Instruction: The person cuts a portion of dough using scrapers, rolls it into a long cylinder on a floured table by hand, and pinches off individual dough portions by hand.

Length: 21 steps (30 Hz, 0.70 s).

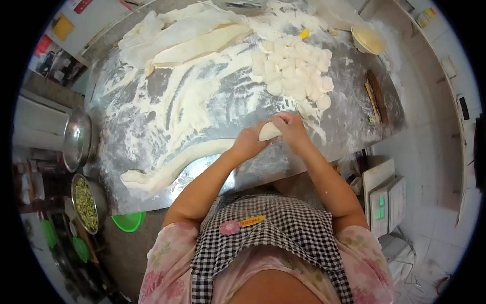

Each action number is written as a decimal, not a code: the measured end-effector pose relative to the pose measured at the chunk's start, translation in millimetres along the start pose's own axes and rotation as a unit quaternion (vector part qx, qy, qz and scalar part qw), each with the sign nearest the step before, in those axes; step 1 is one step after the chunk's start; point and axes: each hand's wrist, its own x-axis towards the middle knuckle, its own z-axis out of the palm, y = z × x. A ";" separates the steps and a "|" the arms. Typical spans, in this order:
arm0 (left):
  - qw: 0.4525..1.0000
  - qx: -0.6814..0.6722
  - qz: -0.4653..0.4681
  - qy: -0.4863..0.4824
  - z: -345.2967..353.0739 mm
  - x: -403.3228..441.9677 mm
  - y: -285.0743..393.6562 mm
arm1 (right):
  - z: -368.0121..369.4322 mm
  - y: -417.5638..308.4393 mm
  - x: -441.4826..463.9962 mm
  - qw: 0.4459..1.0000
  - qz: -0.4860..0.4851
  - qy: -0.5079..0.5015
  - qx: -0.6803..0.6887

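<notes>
A long rope of dough (177,161) lies along the near side of the floured metal table, and its right end runs up to my hands. My left hand (249,143) is wrapped round that end. Close against it, my right hand (289,130) has its fingers closed at the tip of the dough. A pale, rounded bit of dough shows between the two hands; whether it is joined to the rope I cannot tell. Just beyond my hands sits a cluster of small cut dough pieces (293,71), dusted with flour.
Cloth-covered dough (202,43) lies at the table's far left. A bowl (368,40) stands at the far right, with a dark rolling pin (377,96) near the right edge. Left of the table are a metal basin (77,139) and a bowl of chopped green filling (84,202).
</notes>
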 end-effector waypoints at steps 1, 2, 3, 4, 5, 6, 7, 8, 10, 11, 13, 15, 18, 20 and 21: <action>0.997 -0.049 -0.034 -0.054 -12.7 -0.1 7.1 | 5.3 -9.3 -4.0 0.976 -0.130 0.021 -0.176; 0.986 -0.136 -0.051 -0.084 -19.2 -4.1 8.5 | 11.7 -13.1 -8.1 0.904 -0.253 0.040 -0.342; 0.966 -0.221 -0.067 -0.114 -24.4 -9.7 8.7 | 19.7 -11.5 -12.8 0.899 -0.299 0.043 -0.316; 0.938 -0.305 -0.083 -0.142 -27.6 -15.3 7.4 | 28.6 -5.5 -17.0 0.892 -0.345 0.045 -0.288; 0.964 -0.237 -0.045 -0.113 -20.7 -20.2 -0.9 | 35.8 2.1 -17.0 0.883 -0.388 0.047 -0.258; 0.983 -0.166 -0.007 -0.083 -6.2 -24.0 -14.1 | 41.5 15.9 -8.8 0.888 -0.373 0.074 -0.258; 0.994 -0.095 0.029 -0.054 -0.7 -28.5 -14.8 | 47.9 29.8 1.3 0.893 -0.355 0.101 -0.258; 0.995 -0.076 -0.010 -0.061 2.7 -31.4 -16.3 | 49.9 42.8 11.1 0.896 -0.337 0.128 -0.260; 0.984 -0.004 0.168 -0.067 -12.8 -34.4 4.0 | 40.3 31.3 35.2 0.867 -0.311 0.143 -0.362; 0.964 0.028 0.254 -0.073 -15.6 -38.0 11.7 | 29.2 36.0 48.1 0.837 -0.335 0.146 -0.406; 0.972 0.018 0.227 -0.051 -9.3 -37.0 25.6 | 10.2 38.3 71.0 0.762 -0.392 0.145 -0.494; 0.977 0.036 0.209 0.022 -12.0 -26.2 21.4 | 11.6 33.6 65.5 0.914 -0.277 0.130 -0.265; 0.957 0.163 0.201 0.132 1.6 -32.5 -16.2 | 30.8 104.9 21.7 0.994 -0.090 0.037 0.053; 0.935 0.266 0.179 0.153 -1.2 -37.3 -31.1 | 43.4 112.7 18.3 0.978 0.024 -0.010 0.206; 0.939 0.277 0.143 0.143 -2.6 -36.7 -34.3 | 46.6 89.2 13.0 0.961 0.089 -0.016 0.260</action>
